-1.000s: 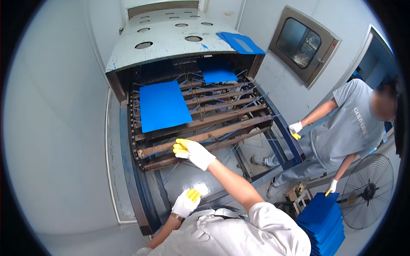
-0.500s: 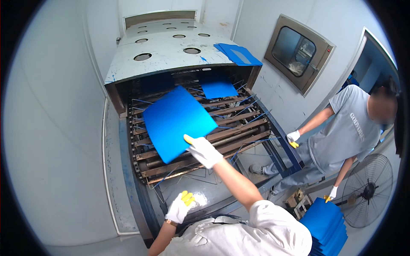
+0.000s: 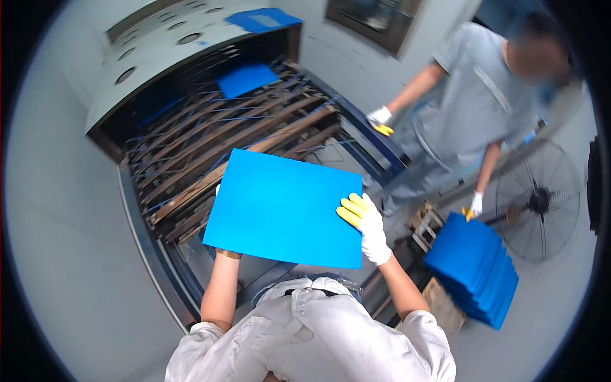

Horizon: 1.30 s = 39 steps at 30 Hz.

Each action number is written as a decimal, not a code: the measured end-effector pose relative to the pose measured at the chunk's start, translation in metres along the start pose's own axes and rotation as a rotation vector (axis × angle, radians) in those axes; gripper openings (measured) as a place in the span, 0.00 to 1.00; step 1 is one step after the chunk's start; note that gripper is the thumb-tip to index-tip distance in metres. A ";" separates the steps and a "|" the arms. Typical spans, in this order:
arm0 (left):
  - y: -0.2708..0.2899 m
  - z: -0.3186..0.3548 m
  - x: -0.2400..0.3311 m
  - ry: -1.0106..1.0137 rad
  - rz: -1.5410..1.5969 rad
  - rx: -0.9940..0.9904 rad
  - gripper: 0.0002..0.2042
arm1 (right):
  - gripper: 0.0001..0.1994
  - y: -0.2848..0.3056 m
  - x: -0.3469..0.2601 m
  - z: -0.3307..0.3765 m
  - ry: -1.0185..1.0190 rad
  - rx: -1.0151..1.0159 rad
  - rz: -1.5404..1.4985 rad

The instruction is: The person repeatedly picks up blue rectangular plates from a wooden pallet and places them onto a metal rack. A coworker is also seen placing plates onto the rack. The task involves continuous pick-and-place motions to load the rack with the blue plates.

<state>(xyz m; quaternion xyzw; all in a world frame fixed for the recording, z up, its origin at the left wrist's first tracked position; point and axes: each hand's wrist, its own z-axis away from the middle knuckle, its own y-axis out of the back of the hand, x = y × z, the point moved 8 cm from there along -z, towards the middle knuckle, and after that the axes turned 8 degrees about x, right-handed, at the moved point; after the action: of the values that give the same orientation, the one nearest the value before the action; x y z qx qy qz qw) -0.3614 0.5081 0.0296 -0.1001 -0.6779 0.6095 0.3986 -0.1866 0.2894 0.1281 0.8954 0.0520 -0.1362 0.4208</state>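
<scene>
I hold a flat blue sheet (image 3: 286, 209) in front of my chest with both hands. My right hand (image 3: 365, 224), in a white glove with yellow fingers, grips its right edge. Most of my left hand (image 3: 219, 191) is hidden behind the sheet's left side; only my forearm shows below it, so I cannot see its fingers. The sheet hangs over the front of a machine's conveyor of slanted brown slats (image 3: 242, 137). Another blue sheet (image 3: 247, 77) lies farther back on the slats.
A stack of blue sheets (image 3: 474, 267) rests on a wooden pallet at my right. A person in a grey shirt (image 3: 471, 108) stands beyond it with gloved hands. A floor fan (image 3: 538, 200) stands at far right. One more blue sheet (image 3: 262, 19) lies on the machine's perforated top.
The blue sheet has come off the slats toward me and now hangs in front of my chest. My left hand has come up to its left side. My view has swung right.
</scene>
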 end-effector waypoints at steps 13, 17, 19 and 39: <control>-0.131 0.020 -0.248 0.718 0.008 0.135 0.23 | 0.11 0.096 0.113 0.213 -1.206 0.412 -0.575; -0.113 0.052 -0.297 0.834 -0.061 0.166 0.22 | 0.08 0.107 0.140 0.268 -1.347 0.585 -0.457; -0.100 0.070 -0.311 0.889 -0.114 0.181 0.22 | 0.08 0.111 0.158 0.299 -1.433 0.989 -0.741; -0.012 0.114 -0.315 0.881 -0.145 0.454 0.22 | 0.06 0.168 0.261 0.424 -1.499 1.283 -0.140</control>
<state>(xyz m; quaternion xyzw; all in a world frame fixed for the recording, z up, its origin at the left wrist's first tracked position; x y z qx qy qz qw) -0.2239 0.2246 -0.0840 -0.2113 -0.3008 0.6120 0.7002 0.0139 -0.1496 -0.0808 0.6308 -0.2588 -0.6948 -0.2290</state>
